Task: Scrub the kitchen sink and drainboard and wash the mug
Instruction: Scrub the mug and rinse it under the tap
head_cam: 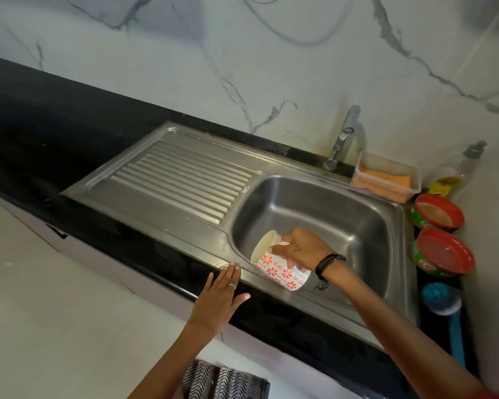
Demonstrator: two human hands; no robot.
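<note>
A white mug point(280, 269) with red flower patterns is tilted on its side over the near left corner of the steel sink basin point(329, 214). My right hand point(303, 249) grips it from above, fingers curled round its body. My left hand point(222, 295) lies flat with straight fingers on the black counter edge, fingertips touching the sink's front rim. The ribbed drainboard point(179, 174) stretches to the left of the basin.
A tap point(343, 139) stands behind the basin. Right of it are a clear box with an orange sponge point(386, 178), a soap bottle point(461, 168), two red-and-green tubs point(441, 254) and a blue brush point(447, 312). A striped cloth point(222, 381) hangs below the counter.
</note>
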